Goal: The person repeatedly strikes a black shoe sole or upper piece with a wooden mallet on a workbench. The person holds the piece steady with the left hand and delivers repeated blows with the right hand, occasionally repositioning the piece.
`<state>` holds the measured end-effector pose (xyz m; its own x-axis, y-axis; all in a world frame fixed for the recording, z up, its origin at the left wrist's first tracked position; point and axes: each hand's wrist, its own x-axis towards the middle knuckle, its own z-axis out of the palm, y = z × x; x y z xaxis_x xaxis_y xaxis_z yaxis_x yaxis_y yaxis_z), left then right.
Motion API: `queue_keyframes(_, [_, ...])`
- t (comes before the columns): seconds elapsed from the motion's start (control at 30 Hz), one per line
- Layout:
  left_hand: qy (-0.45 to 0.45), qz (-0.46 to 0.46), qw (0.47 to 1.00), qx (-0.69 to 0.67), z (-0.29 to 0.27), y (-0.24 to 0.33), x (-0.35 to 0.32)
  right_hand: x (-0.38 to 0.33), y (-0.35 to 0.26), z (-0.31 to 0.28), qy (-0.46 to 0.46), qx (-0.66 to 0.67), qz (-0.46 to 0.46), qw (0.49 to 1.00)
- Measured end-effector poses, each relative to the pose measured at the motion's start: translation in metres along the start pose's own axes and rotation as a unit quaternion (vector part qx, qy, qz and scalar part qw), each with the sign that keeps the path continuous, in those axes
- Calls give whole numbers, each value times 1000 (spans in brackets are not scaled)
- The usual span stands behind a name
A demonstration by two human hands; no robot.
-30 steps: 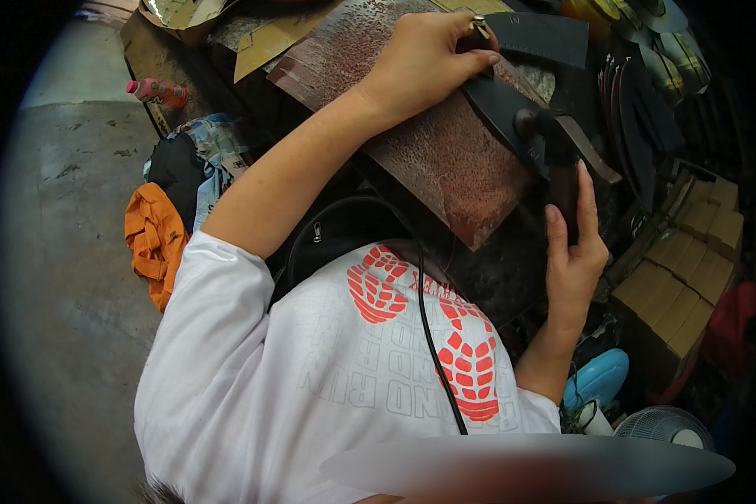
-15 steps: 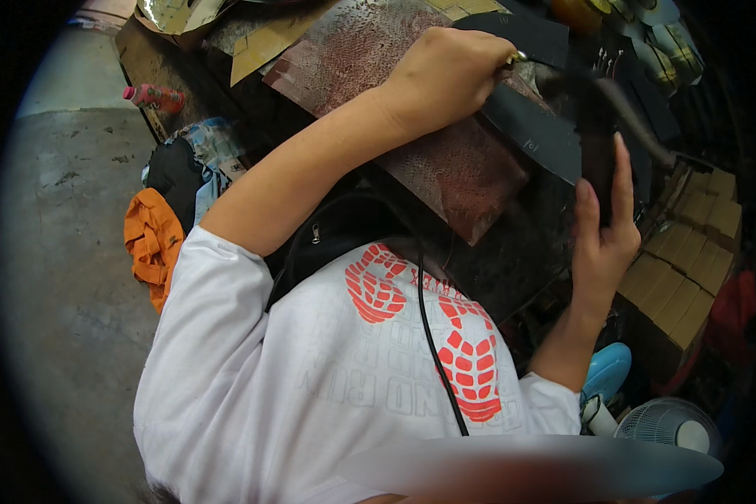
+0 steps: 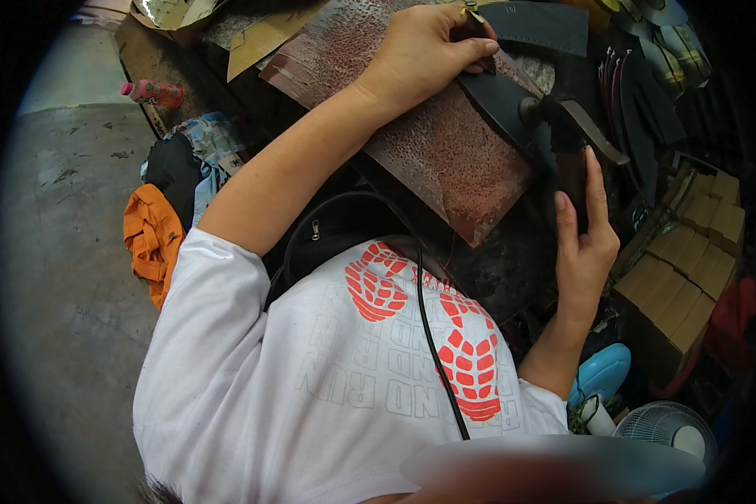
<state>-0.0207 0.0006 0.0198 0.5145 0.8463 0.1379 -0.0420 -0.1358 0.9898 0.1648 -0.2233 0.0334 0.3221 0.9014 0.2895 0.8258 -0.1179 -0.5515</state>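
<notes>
My right hand [image 3: 586,248] grips the dark handle of a hammer [image 3: 568,126]. Its round face is down at a black leather-like strip [image 3: 496,101]; whether it touches cannot be told. That curved strip lies across a reddish-brown mottled board [image 3: 445,168]. At the strip's upper end my left hand [image 3: 428,55] is closed, thumb against fingers, with a small brass-coloured piece [image 3: 474,12] showing at its fingertips. What else those fingers hold is hidden. Just beyond lies a second black piece [image 3: 539,27] with a row of small holes along its edge.
Several dark strips [image 3: 638,109] hang or lie at the right. Below them sits a cardboard box [image 3: 680,260] of small brown cartons. A fan [image 3: 668,433] is at lower right. Left are a pink bottle [image 3: 153,92] and orange cloth [image 3: 153,239].
The hammer has come down and left toward the black strip, my right hand with it. My left hand has shifted up and left, its thumb now showing.
</notes>
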Motion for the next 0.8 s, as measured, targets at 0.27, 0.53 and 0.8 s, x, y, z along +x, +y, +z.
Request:
queue_keyframes(0.27, [15,213,939,270,7,3,2,23,-51,-63,106,186,-123,969])
queue_keyframes(0.53, [28,356,866,351,22,-8,0,18,-44,-34,-18,152,42,987])
queue_keyframes(0.8, [12,-24,999,-30,7,-4,1,-3,-13,-16,-36,11,41,998])
